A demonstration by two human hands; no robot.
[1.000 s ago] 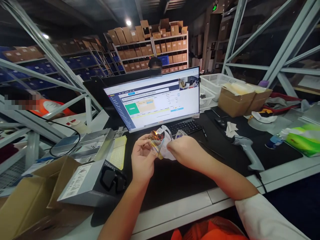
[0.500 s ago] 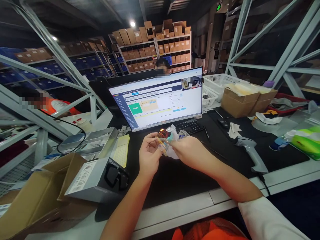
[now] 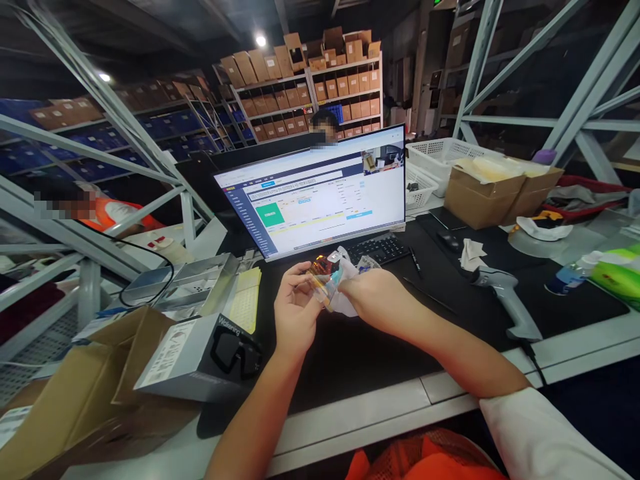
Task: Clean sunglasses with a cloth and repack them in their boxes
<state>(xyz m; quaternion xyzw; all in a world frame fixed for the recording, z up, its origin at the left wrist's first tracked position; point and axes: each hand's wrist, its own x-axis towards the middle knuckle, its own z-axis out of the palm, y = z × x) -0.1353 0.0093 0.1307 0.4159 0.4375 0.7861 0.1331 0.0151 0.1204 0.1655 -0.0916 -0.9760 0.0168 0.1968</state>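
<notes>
Above the black desk mat, my left hand [image 3: 295, 303] is closed on a shiny orange-red glasses lens [image 3: 323, 265], pinching its lower edge between thumb and fingers. My right hand [image 3: 375, 297] is closed round a crumpled white cloth [image 3: 345, 303] pressed up to the lens. A bit of teal shows between the hands, and clear crinkled plastic [image 3: 369, 263] sticks out behind my right hand. Most of the lens's right part is hidden by the cloth and fingers. To the left, a grey box [image 3: 200, 357] printed with dark goggles stands beside an open cardboard box [image 3: 75, 393].
A monitor [image 3: 315, 207] and keyboard [image 3: 380, 250] stand behind my hands. At right lie a barcode scanner [image 3: 507, 300], a mouse [image 3: 449, 241], a crumpled tissue [image 3: 471, 255] and a bottle [image 3: 570, 277]. Yellow sheets [image 3: 246, 300] and a metal tray [image 3: 200, 283] are at left.
The view has shifted slightly. Both hands keep hold of the lens and cloth, with the lens tilted a little and the cloth moved slightly across it.
</notes>
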